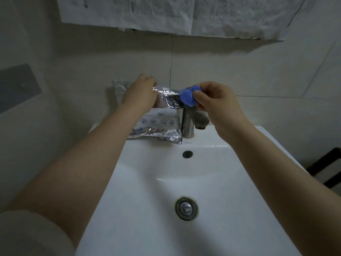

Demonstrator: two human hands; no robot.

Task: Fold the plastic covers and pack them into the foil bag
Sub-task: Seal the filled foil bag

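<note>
A silver foil bag (160,124) with blue printing stands on the back ledge of the sink, left of the tap. My left hand (142,91) grips the bag's upper edge and holds its mouth open. My right hand (214,97) pinches a folded blue plastic cover (188,97) right at the bag's opening, above the tap. Whether the cover is partly inside the bag cannot be told.
A white sink (147,182) fills the lower view, with a drain plug (186,208) and an overflow hole (187,154). A steel tap (191,121) stands at the back. Tiled wall behind; paper sheets (166,13) hang above. A dark object (326,167) sits at far right.
</note>
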